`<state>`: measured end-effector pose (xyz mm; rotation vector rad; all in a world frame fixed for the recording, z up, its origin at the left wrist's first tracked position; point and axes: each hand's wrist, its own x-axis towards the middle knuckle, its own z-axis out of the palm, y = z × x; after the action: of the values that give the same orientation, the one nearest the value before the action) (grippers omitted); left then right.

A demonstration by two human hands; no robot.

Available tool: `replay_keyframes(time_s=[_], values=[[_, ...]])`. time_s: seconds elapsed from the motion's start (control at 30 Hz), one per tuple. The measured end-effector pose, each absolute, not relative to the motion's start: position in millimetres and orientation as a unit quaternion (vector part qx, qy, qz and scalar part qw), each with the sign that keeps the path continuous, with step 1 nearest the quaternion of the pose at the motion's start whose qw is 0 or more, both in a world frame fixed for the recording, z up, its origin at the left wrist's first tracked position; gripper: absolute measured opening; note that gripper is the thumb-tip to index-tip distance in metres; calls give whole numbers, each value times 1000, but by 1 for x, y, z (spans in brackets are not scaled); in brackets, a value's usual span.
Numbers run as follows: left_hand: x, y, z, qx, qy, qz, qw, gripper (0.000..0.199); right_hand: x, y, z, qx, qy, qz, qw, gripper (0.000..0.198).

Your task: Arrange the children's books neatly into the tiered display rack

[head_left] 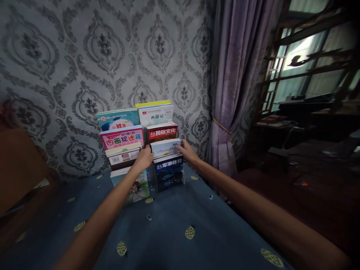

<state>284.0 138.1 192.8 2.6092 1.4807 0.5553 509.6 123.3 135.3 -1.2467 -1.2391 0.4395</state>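
Two columns of upright books stand in stepped rows on a cloth-covered table. Between my hands, in the right column, is a pale blue-white book. My left hand grips its left edge and my right hand its right edge. In front of it stands a dark blue book; behind it are a red book and a white book. The left column has a teal book, a pink book, a white book with a barcode and a green book partly hidden by my left forearm.
A dark blue tablecloth with yellow pineapple prints covers the table. Patterned wallpaper rises behind the books. A tied purple curtain hangs at the right, with a dim room beyond. A brown cardboard-like box is at the left.
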Motion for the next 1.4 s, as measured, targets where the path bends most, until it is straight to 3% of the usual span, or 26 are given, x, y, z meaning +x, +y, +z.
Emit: replay_keyframes(time_s=[0.23, 0.53, 0.7, 0.83, 1.17, 1.4], values=[[284, 142, 191, 855, 485, 180, 39, 26, 510, 119, 130, -528, -548, 191, 620, 30], [270, 110, 193, 872, 464, 156, 2, 22, 510, 113, 118, -479, -493, 238, 687, 46], [272, 87, 188, 883, 450, 117, -57, 31, 503, 98, 91, -520, -428, 217, 707, 42], [278, 83, 184, 880, 457, 105, -79, 25, 494, 90, 80, -519, -439, 214, 701, 40], [282, 84, 179, 873, 463, 113, -106, 20, 488, 86, 86, -541, -386, 205, 718, 31], [282, 82, 180, 871, 466, 113, -106, 19, 488, 80, 94, -513, -402, 259, 713, 33]])
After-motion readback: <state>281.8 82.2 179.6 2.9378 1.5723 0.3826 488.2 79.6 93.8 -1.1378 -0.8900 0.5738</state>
